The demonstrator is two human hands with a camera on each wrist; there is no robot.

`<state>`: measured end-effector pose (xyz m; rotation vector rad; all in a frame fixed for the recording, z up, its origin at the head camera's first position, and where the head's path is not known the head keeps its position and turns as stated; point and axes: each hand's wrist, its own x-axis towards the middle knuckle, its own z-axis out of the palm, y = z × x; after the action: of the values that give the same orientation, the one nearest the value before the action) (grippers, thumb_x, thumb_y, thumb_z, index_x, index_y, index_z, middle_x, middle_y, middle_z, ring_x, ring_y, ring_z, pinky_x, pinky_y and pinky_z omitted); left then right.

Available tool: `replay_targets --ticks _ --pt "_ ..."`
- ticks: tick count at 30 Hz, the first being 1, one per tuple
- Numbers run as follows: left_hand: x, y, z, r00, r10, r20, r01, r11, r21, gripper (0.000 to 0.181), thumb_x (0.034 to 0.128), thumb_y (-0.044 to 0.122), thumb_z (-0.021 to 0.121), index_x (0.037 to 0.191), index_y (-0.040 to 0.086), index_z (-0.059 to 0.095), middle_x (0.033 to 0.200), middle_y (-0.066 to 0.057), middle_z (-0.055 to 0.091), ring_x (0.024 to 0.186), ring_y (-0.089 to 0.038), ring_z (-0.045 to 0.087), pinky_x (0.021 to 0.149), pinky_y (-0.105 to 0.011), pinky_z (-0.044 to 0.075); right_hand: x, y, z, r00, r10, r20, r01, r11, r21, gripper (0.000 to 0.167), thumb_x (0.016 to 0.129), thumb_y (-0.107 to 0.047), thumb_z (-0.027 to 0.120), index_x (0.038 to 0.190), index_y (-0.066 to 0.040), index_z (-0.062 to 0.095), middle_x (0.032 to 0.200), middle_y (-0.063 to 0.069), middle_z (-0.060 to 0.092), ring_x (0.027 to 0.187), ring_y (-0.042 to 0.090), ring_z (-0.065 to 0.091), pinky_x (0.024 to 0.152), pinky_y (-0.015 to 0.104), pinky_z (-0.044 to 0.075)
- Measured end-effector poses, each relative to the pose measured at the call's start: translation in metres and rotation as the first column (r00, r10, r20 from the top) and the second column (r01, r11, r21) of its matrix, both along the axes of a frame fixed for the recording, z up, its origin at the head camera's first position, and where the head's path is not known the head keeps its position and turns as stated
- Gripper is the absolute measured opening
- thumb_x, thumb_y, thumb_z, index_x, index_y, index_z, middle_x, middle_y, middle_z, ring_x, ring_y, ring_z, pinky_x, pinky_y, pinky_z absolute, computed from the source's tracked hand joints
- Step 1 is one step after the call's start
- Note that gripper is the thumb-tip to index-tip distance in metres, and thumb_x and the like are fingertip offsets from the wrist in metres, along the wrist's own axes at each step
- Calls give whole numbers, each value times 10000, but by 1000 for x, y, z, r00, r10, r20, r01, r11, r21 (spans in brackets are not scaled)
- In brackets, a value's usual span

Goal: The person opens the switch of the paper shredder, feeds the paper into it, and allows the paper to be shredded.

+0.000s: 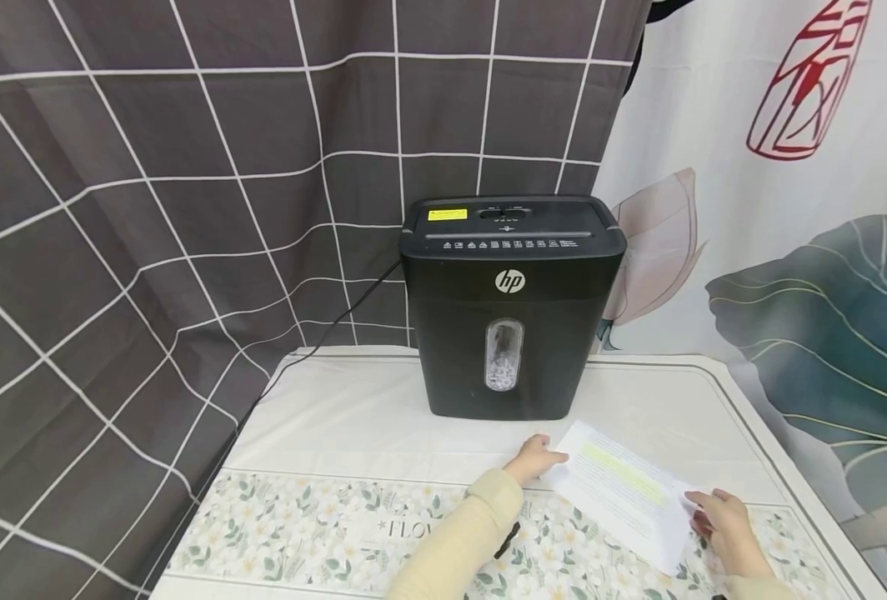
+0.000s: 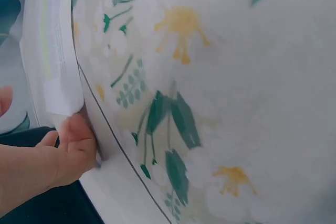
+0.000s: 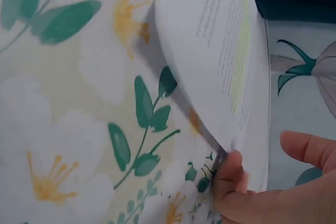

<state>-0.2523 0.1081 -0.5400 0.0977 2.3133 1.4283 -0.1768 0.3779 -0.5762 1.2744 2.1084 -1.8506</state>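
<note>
A white printed sheet of paper [image 1: 612,492] with a yellow highlighted band is tilted over the table, its near edge bowed up in the right wrist view. At its left corner my left hand [image 1: 535,460] grips the paper; in the left wrist view the curled fingers [image 2: 76,137] meet the sheet's end. My right hand [image 1: 723,525] holds the opposite end, its curled fingers [image 3: 231,174] at the corner and the thumb raised apart. Just behind the sheet stands a black HP paper shredder [image 1: 451,333], with shreds visible through its small window [image 1: 502,367].
A white cloth with a floral band [image 1: 301,533] covers the table. From the shredder a black cord [image 1: 323,337] runs left and down past the table edge. Behind hang a dark grid curtain [image 1: 263,125] and a white curtain with leaf prints [image 1: 684,108].
</note>
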Motion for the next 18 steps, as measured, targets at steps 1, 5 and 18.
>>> replay_targets --ticks 1,5,18 --pt "0 -1 0 1000 -2 8 2 1000 1 524 855 198 638 1284 -60 482 1308 -228 508 1223 -378 494 1030 -453 422 1 -2 4 1000 -3 -10 3 1000 -3 813 874 -28 555 1465 70 6 1320 384 319 908 276 522 593 205 503" --pt "1 -8 0 999 -15 34 14 1000 22 408 857 153 638 1191 -66 556 1182 -200 593 1062 -315 601 885 -381 524 5 -10 15 1000 1 -27 -1 1000 17 702 863 10 546 1449 82 166 959 174 530 689 94 515 519 184 454" --pt "0 -17 -6 999 -37 12 37 999 -9 76 817 36 668 804 -26 627 609 41 499 480 -41 386 425 -111 308 4 -12 25 992 99 -83 -91 992 93 599 892 -37 522 1411 100 256 898 73 586 676 10 503 532 161 457"
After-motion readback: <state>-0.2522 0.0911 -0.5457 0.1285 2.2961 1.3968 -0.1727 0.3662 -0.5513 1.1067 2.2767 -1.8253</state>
